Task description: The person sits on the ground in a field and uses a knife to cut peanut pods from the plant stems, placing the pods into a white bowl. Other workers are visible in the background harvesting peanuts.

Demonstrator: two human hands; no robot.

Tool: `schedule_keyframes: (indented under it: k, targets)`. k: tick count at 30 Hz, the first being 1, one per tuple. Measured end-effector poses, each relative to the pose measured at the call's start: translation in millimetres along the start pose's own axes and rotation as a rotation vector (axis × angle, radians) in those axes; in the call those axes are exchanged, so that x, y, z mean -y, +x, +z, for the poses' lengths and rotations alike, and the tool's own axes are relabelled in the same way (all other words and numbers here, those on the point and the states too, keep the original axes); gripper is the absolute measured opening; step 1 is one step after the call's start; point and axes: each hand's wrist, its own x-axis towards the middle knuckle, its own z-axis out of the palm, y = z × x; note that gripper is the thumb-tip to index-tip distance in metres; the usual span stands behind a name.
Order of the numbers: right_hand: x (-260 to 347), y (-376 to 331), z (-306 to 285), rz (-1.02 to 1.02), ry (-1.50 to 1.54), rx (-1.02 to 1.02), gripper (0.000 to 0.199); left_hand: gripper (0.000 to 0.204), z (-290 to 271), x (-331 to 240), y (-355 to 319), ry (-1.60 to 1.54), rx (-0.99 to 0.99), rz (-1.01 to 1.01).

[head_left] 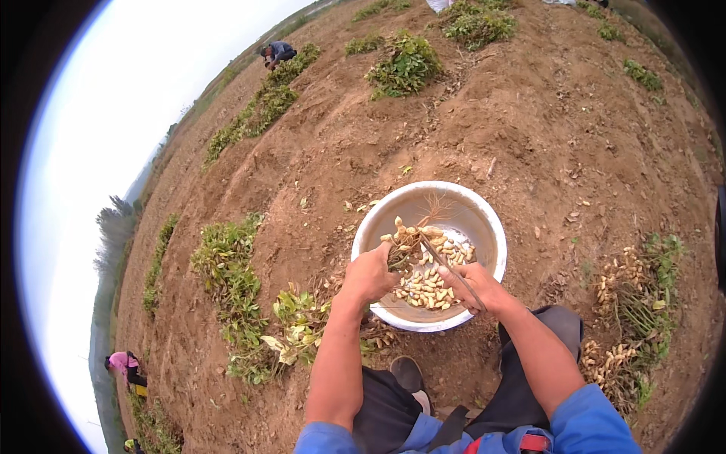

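The uprooted peanut plant [404, 230], a small clump of pods with stringy roots, is held over the white-rimmed basin [488, 236], its stems gripped in the left hand [370, 275]. Several pale pods hang on it, so this clump looks only partly stripped at best. The right hand [476, 287] is closed around a thin dark strip [460, 278] that slants up to the plant; whether it is a tool or a stiff stem is hard to tell through this wide lens.

Below the hands, loose pods [427, 293] cover part of the basin's floor. These are the share already off their plants, a modest layer that comes well short of the rim, so I would judge the filling to be at an early or middling stage.

Outside the basin, much appears left. To the right, a heap of pulled plants [639, 314] lies on the soil with plenty of pods attached. To the left, leafy plants [236, 281] lie in a clumpy row, and a few pods show close by the basin's lower left edge. Farther off, more green heaps [406, 64] dot the brown field, where a crouching person in dark blue [280, 52] and another in pink [123, 363] are near other rows
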Motion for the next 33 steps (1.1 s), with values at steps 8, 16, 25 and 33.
schedule_keyframes:
  k: [8,16,25,33]
  targets:
    - [6.9,-11.6,-5.9,0.035,-0.547,-0.072,0.057,0.032,4.1,-9.3,-3.0,0.328,0.126,-0.012]
    - [-2.3,-17.0,6.1,-0.005,-0.821,-0.101,0.05,0.03,32.1,-4.4,1.6,0.549,0.226,-0.017]
    - [-63.0,33.0,21.6,0.141,-0.087,0.052,0.061,0.034,56.6,5.7,14.0,0.239,0.042,-0.107]
    - [-33.2,17.5,39.4,0.164,0.362,0.099,0.072,0.042,45.9,0.6,24.8,0.215,-0.157,-0.202]
